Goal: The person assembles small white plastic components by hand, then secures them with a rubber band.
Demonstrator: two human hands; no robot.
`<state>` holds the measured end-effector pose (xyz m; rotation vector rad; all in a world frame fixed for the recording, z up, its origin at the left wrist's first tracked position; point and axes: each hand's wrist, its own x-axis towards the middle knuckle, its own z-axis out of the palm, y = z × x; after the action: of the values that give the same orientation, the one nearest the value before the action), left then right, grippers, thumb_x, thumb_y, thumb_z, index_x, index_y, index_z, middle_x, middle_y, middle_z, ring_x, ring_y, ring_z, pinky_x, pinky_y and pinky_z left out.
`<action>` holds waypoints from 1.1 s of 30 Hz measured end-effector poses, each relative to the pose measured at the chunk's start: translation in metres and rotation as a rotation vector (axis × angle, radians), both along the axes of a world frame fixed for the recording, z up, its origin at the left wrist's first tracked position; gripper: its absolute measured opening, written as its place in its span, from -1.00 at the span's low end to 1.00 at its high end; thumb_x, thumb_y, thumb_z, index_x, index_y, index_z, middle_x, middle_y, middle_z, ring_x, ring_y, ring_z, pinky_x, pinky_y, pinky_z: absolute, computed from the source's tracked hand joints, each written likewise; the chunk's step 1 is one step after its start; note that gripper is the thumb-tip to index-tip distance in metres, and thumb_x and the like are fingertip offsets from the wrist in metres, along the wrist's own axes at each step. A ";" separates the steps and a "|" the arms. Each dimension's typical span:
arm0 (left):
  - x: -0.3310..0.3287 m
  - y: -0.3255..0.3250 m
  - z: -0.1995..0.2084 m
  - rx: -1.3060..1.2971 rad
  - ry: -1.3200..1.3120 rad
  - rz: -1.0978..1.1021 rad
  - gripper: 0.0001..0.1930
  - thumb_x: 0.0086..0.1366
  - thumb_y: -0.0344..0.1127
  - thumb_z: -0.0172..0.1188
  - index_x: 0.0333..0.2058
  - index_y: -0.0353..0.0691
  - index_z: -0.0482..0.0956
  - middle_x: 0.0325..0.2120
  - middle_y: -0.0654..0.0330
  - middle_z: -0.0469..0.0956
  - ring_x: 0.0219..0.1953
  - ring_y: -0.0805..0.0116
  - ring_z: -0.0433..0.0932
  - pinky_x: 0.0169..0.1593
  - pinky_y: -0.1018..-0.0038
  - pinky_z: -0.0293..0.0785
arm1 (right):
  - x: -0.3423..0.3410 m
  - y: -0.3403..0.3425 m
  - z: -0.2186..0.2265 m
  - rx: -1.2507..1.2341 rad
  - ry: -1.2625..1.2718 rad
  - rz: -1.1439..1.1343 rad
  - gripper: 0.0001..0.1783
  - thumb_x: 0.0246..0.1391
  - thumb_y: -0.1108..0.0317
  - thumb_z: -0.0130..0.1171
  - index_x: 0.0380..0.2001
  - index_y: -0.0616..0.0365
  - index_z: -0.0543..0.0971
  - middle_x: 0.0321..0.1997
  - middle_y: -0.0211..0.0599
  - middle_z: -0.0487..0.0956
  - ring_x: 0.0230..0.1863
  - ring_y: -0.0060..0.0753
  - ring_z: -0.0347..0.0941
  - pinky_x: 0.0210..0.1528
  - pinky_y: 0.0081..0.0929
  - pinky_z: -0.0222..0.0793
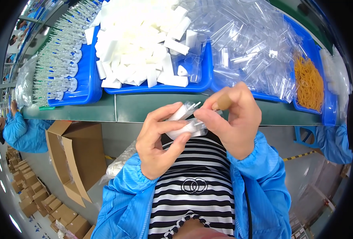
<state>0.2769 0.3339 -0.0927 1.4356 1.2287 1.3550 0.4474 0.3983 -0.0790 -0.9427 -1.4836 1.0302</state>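
My left hand grips a couple of small clear plastic cases with white filling, held just off the near edge of the bench. Thin white tips stick out of their upper ends. Over these tips is my right hand, its thumb and index finger bent together at the cases. A tan finger cot covers one of its fingertips. Whether a small piece lies in that pinch is hidden by the fingers.
Blue trays line the green bench. They bear thin white plastic parts, white foam blocks, clear plastic sleeves and yellow-brown rubber bands. An open cardboard box stands on the floor. People in blue work at both sides.
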 end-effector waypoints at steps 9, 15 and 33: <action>-0.001 0.000 -0.002 -0.026 -0.063 0.007 -0.72 0.14 -0.61 0.36 -0.13 -0.36 0.63 0.11 -0.12 0.46 0.12 0.12 0.51 0.17 0.31 0.45 | -0.001 0.003 -0.002 0.090 -0.057 -0.034 -0.55 -0.07 0.31 0.53 -0.54 0.12 0.35 -0.56 -0.37 0.53 -0.54 -0.69 0.41 -0.54 -0.65 0.29; -0.003 0.001 -0.001 -0.012 0.026 -0.017 -0.66 0.16 -0.61 0.34 -0.05 -0.36 0.63 0.13 -0.13 0.45 0.15 0.10 0.49 0.18 0.30 0.45 | -0.005 0.004 0.001 -0.213 0.046 0.039 -0.59 -0.03 0.27 0.50 -0.45 0.15 0.38 -0.52 -0.38 0.54 -0.49 -0.65 0.45 -0.46 -0.64 0.36; -0.021 0.006 0.001 0.038 -0.213 -0.088 -0.62 0.24 -0.62 0.23 0.06 -0.42 0.53 0.22 -0.16 0.32 0.18 -0.03 0.46 0.20 0.21 0.46 | 0.006 0.007 0.010 -0.238 0.153 0.106 -0.69 0.05 0.42 0.41 -0.22 0.23 0.48 -0.27 -0.34 0.60 -0.21 -0.56 0.52 -0.08 -0.57 0.43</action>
<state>0.2563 0.3399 -0.0922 1.3170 0.9967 1.4365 0.4531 0.4054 -0.0692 -0.9350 -1.3147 1.3493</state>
